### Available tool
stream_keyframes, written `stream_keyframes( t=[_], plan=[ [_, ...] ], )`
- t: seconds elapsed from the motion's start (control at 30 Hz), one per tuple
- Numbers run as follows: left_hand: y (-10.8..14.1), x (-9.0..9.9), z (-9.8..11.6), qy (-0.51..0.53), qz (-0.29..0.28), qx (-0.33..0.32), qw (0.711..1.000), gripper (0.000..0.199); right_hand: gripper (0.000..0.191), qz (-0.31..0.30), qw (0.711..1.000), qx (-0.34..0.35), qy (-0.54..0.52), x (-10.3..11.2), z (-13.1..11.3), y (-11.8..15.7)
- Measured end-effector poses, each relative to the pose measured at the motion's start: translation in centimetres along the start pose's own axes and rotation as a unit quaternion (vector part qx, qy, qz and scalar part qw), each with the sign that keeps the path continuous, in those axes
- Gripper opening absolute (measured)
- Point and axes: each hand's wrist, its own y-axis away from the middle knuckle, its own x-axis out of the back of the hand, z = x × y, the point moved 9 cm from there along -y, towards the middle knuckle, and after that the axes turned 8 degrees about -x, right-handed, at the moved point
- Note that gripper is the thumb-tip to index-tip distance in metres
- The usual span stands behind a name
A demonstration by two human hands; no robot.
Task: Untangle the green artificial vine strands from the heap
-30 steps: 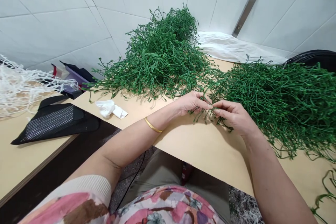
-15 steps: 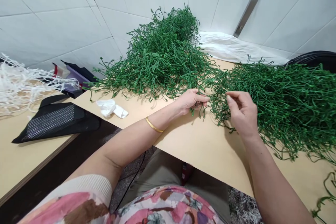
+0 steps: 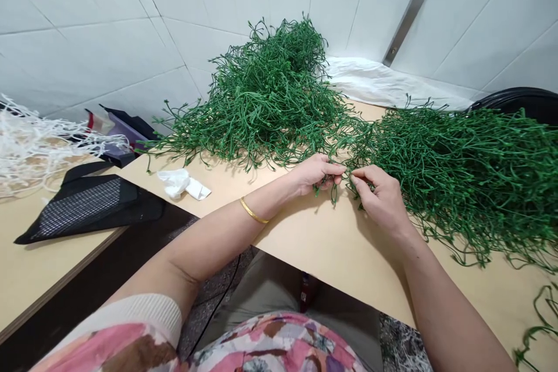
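Thin green artificial stems with small bud-like tips lie in a tall heap (image 3: 265, 93) at the back of the table and a wide pile (image 3: 471, 168) on the right. Between the two, my left hand (image 3: 320, 175) is closed on a green stem, with short ends hanging below its fingers. Close to its fingertips, my right hand (image 3: 381, 195) pinches thumb against forefinger. Whatever sits in that pinch is too small to make out, though green strands lie just behind it.
A crumpled white tissue (image 3: 183, 184) lies left on the wooden table (image 3: 322, 244). On the neighbouring table are a black mesh pouch (image 3: 82, 206) and white strands (image 3: 39, 151). White cloth (image 3: 383, 81) lies along the tiled wall. Loose green stems (image 3: 538, 325) sit at lower right.
My right hand has moved left, its fingertips now close to those of my left hand. The left hand keeps its grip in nearly the same place.
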Motion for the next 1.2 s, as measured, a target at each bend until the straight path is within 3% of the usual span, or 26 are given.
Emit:
stream_keyframes(
  t=[0.23,0.37,0.57,0.77,0.9,1.0,1.2],
  plan=[
    [0.2,-0.3,-0.2,-0.025,-0.005,0.015,1.000,0.021,0.009,0.016,1.000,0.014,0.015,0.2,-0.6,0.2],
    [0.2,-0.5,-0.4,0.003,0.001,0.030,1.000,0.020,0.015,-0.001,0.999,0.043,0.014,-0.4,-1.1,0.3],
    [0.0,-0.1,-0.2,-0.004,0.028,0.000,1.000,0.019,0.011,-0.017,0.999,0.049,-0.001,-0.8,-1.0,0.2],
    [0.1,-0.9,-0.3,-0.002,-0.010,-0.011,1.000,0.020,0.006,-0.013,0.998,0.063,-0.008,-0.6,-1.1,0.1],
    [-0.2,-0.5,0.0,0.003,-0.002,-0.043,0.999,0.013,0.003,-0.017,0.999,0.046,-0.016,-0.6,-0.9,0.1],
    [-0.5,0.0,0.3,0.004,0.008,-0.063,0.998,0.009,0.016,-0.018,0.999,0.024,-0.025,-0.7,-0.6,0.1],
    [-0.1,-0.5,0.9,-0.018,-0.020,-0.076,0.997,0.010,0.018,-0.032,0.999,-0.011,-0.033,-0.8,0.1,0.0]
  ],
)
